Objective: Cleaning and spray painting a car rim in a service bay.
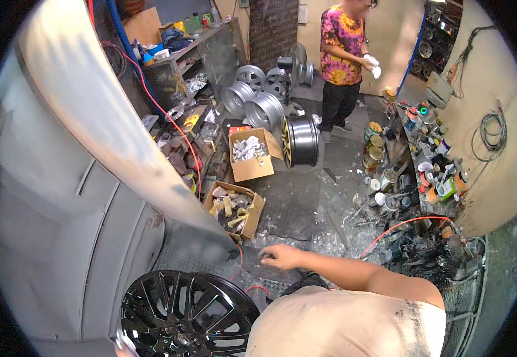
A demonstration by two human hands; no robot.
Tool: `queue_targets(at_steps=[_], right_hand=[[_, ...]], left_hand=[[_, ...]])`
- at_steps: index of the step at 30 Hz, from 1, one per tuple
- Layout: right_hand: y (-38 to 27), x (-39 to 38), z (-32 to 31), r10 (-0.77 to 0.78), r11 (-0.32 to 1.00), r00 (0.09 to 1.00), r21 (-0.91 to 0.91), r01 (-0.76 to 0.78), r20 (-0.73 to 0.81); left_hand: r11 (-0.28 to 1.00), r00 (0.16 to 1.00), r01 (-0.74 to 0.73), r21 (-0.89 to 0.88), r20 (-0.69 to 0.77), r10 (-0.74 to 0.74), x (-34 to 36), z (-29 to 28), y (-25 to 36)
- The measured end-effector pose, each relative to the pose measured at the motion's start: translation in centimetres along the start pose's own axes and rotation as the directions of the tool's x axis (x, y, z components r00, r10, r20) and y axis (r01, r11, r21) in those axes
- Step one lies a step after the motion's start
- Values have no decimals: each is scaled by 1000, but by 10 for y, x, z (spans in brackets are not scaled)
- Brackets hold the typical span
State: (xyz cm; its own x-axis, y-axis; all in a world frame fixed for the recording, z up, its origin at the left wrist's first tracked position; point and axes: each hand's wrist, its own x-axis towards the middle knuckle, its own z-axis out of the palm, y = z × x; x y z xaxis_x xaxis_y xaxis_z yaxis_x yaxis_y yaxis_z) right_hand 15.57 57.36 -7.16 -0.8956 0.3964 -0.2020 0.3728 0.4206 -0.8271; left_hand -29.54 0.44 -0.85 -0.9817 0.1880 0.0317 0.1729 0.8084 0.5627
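Observation:
At the bottom edge, my left hand (123, 351) is mostly cut off beside a glossy black multi-spoke wheel (158, 306), closed on a whitish, crumpled-looking thing (126, 340) too small to identify. My right arm reaches out over the floor right of the wheel. My right hand (279, 257) has curled fingers with a small dark shape at them, which I cannot make out. A red hose (258, 289) runs on the floor below that hand.
A pale curved panel (80, 95) fills the left. Ahead are cardboard boxes (251, 172), silver rims (263, 113) and a black rim (306, 140). A person (342, 65) in a tie-dye shirt stands holding a white cloth. Cans and pots (434, 178) crowd the right wall.

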Motion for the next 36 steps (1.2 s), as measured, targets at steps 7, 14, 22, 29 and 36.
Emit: queue_targets(at_steps=[7,14,22,29,36], right_hand=[[5,-59,-9,136,988,976,-54,-147,-171],[-14,-103,-6,249,968,959,48,-245,-134],[3,-103,1,7,995,1000,-97,-6,6],[1,-88,-22,2,997,997,-75,4,76],[4,-49,-12,-152,980,965,-95,175,212]], left_hand=[[897,893,-420,135,237,383,29,105,224],[545,355,-798,-257,530,770,-44,139,326],[902,888,-159,-401,342,308,75,53,19],[927,909,256,-274,395,-134,-39,7,55],[912,915,361,-194,265,-306,-140,-41,61]])
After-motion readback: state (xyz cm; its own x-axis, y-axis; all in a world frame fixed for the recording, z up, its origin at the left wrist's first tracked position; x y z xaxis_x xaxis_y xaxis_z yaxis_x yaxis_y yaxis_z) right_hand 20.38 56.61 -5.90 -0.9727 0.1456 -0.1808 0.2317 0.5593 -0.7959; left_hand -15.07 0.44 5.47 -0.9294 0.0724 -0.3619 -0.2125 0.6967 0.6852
